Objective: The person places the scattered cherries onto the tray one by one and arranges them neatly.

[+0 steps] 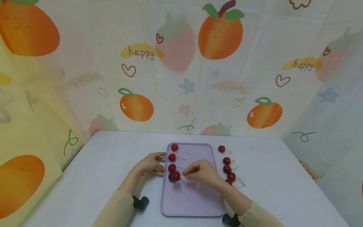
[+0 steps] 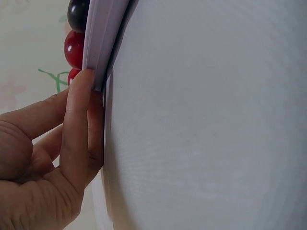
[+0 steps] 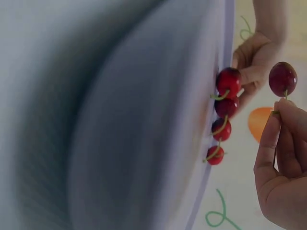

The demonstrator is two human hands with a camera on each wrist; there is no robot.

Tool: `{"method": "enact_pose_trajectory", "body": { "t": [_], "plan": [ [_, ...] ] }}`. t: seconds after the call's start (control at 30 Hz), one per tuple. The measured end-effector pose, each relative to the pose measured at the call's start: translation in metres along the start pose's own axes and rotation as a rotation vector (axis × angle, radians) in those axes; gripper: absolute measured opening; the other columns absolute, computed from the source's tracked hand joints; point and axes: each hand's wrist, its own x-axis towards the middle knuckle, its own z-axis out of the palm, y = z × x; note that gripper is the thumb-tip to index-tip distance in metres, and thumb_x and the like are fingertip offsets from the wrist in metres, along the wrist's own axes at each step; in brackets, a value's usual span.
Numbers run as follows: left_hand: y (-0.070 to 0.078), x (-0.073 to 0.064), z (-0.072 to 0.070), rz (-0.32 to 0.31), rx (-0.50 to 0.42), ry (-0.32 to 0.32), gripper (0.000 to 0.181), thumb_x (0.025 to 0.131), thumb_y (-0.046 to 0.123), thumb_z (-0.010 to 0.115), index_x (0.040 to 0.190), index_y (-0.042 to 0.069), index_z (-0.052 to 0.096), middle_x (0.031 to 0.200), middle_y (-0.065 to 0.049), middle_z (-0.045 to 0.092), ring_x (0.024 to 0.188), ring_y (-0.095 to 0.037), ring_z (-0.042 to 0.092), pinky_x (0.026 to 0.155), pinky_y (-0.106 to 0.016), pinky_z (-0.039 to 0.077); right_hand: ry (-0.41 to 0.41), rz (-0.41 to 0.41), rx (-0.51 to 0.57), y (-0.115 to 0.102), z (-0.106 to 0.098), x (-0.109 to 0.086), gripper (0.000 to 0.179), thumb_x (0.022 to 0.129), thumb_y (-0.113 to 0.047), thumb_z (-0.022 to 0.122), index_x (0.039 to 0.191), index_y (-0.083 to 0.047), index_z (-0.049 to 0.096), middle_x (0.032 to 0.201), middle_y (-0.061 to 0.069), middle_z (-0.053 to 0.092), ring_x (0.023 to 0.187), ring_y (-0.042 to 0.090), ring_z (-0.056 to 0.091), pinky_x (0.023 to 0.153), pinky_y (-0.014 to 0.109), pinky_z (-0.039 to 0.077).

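Note:
In the head view my right hand [image 1: 202, 173] pinches a dark red cherry [image 1: 176, 176] by its stem over the lilac tray [image 1: 195, 201]. The right wrist view shows this held cherry [image 3: 283, 79] above the thumb and fingertip, apart from the row on the tray. Several cherries [image 1: 172, 157] line the tray's left side; the nearest is partly hidden behind the held one. My left hand [image 1: 150, 164] is at the tray's left edge, and in the left wrist view its fairly straight fingers [image 2: 76, 120] touch the outside of the rim.
Right of the tray, several more cherries [image 1: 227, 160] with stems lie in a column on the white table [image 1: 261, 176]. My right forearm partly covers the nearest of them. A fruit-patterned cloth [image 1: 181, 94] hangs behind the table and along its sides.

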Motion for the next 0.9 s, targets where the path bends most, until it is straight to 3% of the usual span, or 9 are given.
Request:
{"method": "enact_pose_trajectory", "body": {
  "t": [0.33,0.9],
  "plan": [
    [-0.002,0.000,0.000,0.016,-0.070,-0.026,0.078,0.079,-0.013,0.067,0.150,0.000,0.037,0.126,-0.021,0.051,0.077,-0.019,0.064,0.069,-0.031,0.066,-0.052,-0.008,-0.043,0.007,0.017,0.001,0.011,0.080,-0.009,0.078,0.091,-0.010,0.081,0.091,0.007,0.079,0.080,0.002,0.066,0.063,0.017,0.057],
    [-0.001,0.000,-0.001,0.032,-0.058,-0.050,0.078,0.080,-0.013,0.065,0.150,-0.002,0.035,0.129,-0.024,0.050,0.076,-0.016,0.064,0.069,-0.031,0.066,-0.084,-0.007,-0.104,0.008,0.029,0.002,0.012,0.074,-0.004,0.081,0.085,-0.008,0.081,0.083,0.010,0.078,0.068,0.000,0.062,0.058,0.012,0.052]
  ]
}}
